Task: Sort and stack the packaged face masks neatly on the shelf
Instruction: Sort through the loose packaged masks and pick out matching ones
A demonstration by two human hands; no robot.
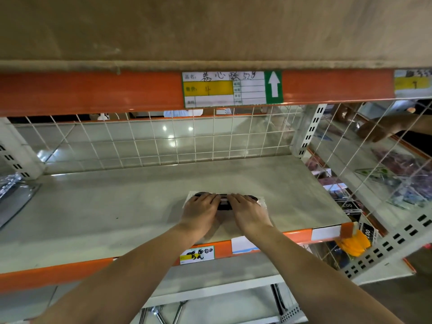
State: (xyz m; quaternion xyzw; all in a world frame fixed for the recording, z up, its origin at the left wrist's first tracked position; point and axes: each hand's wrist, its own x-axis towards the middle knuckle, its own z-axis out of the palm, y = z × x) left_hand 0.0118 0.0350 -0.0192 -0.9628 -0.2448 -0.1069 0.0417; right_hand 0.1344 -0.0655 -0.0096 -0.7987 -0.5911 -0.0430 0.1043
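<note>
Across the whole width ran a metal rack, its grey shelf (117, 206) edged in front by an orange rail (58, 272) and backed by a white wire grid (163, 141). Overhead, an orange beam (93, 92) carried a label (231, 88) with handwriting, a yellow block and a green field bearing a white up-arrow. Behind the grid on the right, a neighbouring bay held assorted packets (402, 181), and a second person's hand (383, 129) reached in there at upper right. At the left edge lay a silvery foil bag (14, 192), only partly in view. A smaller tag (197, 254) with black handwriting was fixed to the rail, just below the wrists, and an orange-yellow item (354, 245) hung at the shelf's right front corner. Both bare forearms extended from the bottom of the view onto the shelf, right of centre and near its front edge. There lay the mask pack (224, 203), flat on the board, pale wrapper with a dark band visible between and beyond the fingers; whether one pack or several stacked could not be determined. The left hand (201, 211) and right hand (249, 212) lay side by side on top of it, palms down, fingers fairly straight and pressing, neither clenched nor gripping.
</note>
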